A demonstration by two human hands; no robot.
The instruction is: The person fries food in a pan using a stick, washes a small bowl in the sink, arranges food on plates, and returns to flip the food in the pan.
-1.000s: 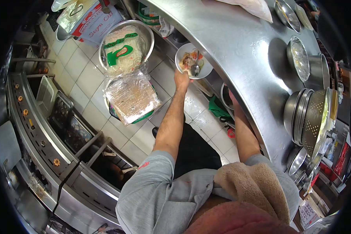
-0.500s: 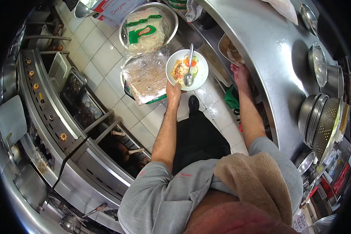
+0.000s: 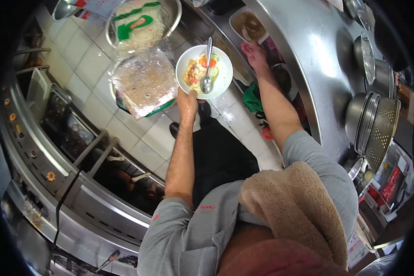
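In my left hand is a white bowl, gripped at its near rim. Noodle-like food, cucumber slices and an orange-red piece lie in it. A metal spoon rests across the bowl, its handle pointing away from me. Under the counter's edge, my right hand is at the near rim of a white container holding brown liquid. Its fingers look closed on that rim, though they are partly hidden. A pale utensil sits in the liquid.
On the left stand a plastic-wrapped brown block and a metal basin with a bag of noodles. The steel counter curves along my right, carrying stacked bowls and a colander. A stove lines the left.
The white container now shows more fully from under the counter, with my right hand still at its rim. The bowl stays in my left hand. The whole view has shifted.
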